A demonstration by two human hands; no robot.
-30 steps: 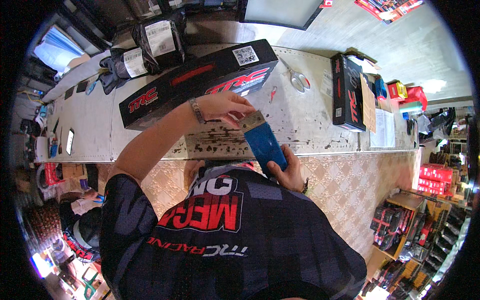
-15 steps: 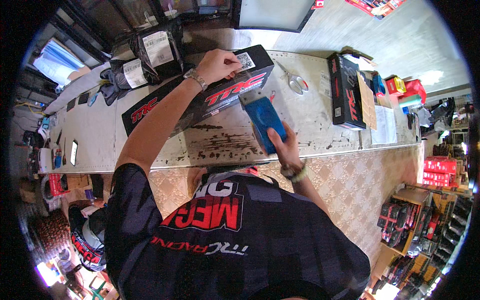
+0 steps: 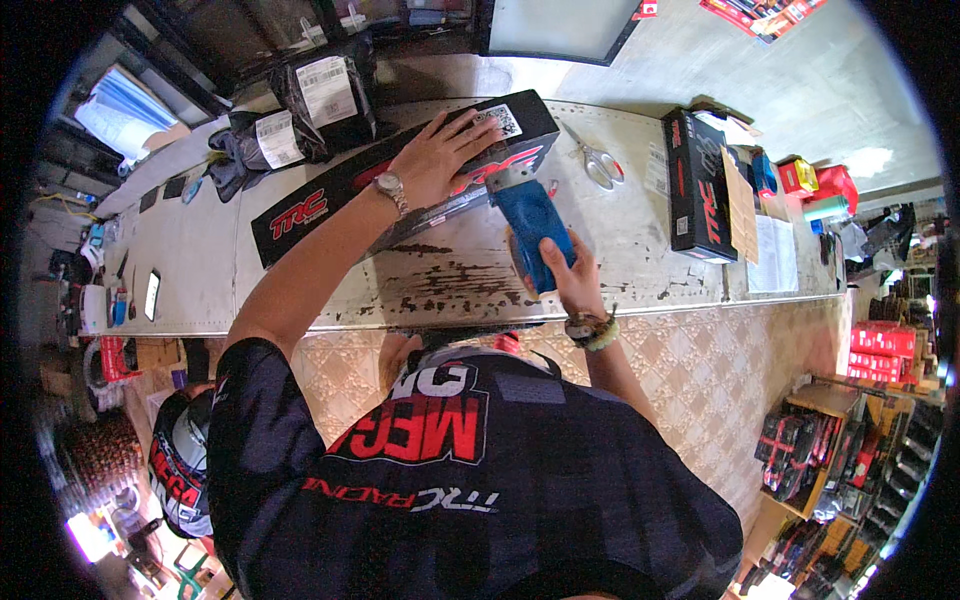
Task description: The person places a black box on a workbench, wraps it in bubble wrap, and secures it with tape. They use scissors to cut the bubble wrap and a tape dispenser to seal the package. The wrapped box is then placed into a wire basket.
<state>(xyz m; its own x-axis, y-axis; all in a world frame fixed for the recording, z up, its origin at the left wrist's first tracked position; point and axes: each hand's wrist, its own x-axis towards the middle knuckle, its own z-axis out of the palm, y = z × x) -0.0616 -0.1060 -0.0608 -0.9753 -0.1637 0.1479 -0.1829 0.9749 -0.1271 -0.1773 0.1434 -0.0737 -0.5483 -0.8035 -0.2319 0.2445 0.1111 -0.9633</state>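
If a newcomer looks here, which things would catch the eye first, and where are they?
Probably the long black box, lying aslant on the pale table with the left hand spread on it. Next, the bright blue tool in the right hand, at the box's near side. The dark shirt with red and white lettering fills the lower middle.

Pale table (image 3: 625,230) was worn, chipped dark near front edge. Long black box (image 3: 345,190) lay slantwise mid-table, scissors (image 3: 602,168) just right of it, second black box (image 3: 690,190) farther right near white paper (image 3: 773,260); phone (image 3: 152,295) far left.
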